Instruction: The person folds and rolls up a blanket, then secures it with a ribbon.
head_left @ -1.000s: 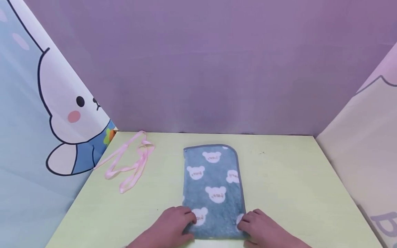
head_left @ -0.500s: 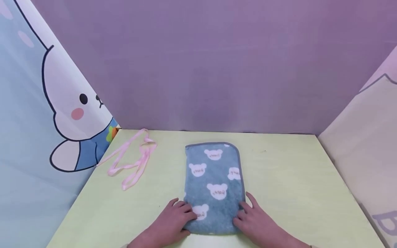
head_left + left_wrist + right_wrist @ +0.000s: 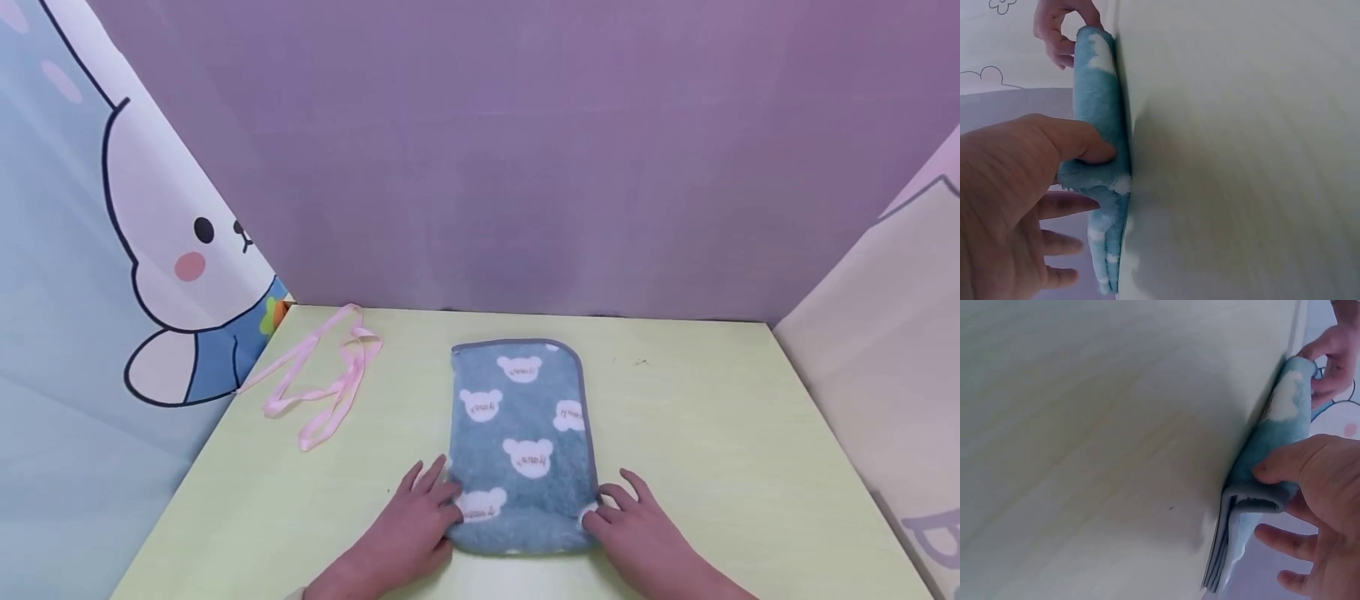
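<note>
Side room around the folded bear-print plush cloth (image 3: 521, 425), panels enclosing three edges.
On the tabletop (image 3: 712, 433), the widest lane runs between the right hand (image 3: 637, 533) and the cream right panel (image 3: 885, 350); past the cloth's far edge, a narrower strip ends at the purple back panel (image 3: 525, 167). To the left, a looped pink ribbon (image 3: 350, 382) lies in the way of a low pass, stretching towards the rabbit-print panel (image 3: 60, 333); bare tabletop separates it from the cloth. The left hand (image 3: 408, 525) and right hand block the cloth's near corners, leaving an approach between them.
</note>
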Available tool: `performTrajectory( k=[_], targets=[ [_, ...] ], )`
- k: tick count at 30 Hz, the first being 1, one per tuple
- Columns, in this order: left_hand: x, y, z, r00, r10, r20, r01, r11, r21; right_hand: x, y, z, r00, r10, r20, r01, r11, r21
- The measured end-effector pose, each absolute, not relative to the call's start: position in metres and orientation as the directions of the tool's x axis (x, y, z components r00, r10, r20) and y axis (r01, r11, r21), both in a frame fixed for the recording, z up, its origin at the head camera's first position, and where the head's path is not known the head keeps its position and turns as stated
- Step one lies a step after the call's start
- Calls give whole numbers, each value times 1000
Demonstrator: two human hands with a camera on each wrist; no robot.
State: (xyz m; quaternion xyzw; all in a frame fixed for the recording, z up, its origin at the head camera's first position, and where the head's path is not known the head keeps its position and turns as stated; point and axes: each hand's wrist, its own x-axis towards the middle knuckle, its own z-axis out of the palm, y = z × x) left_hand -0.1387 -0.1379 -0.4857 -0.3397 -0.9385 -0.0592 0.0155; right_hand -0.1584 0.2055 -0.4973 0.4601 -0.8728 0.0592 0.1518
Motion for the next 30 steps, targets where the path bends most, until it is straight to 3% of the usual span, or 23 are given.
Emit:
performTrajectory(
  k=[5,8,14,18,22,26,30],
  targets=[
    [-137,-144,-490,-763,638,109,647,749,143,-159,211,-496,-533,-767,356,-827,562,-29],
    [-140,-149,-490,-739,662,124,672,714,198,-158,214,-492,-560,-770,307,-825,552,-122],
    [-149,-162,-479,-737,676,18,616,660,431,-153,220,-473,-681,-732,19,-668,611,-425],
    [-155,-167,-472,-750,659,-64,539,664,519,-155,225,-463,-699,-701,-140,-525,636,-565],
    [-171,-162,-471,-771,632,-82,484,664,570,-161,232,-458,-714,-699,-43,-513,563,-648],
    [-192,-157,-473,-792,609,-43,444,624,643,-170,231,-459,-749,-653,109,-554,527,-645],
    [-202,-151,-477,-778,628,-18,483,617,621,-172,228,-464,-778,-616,123,-530,539,-655]
  ],
)
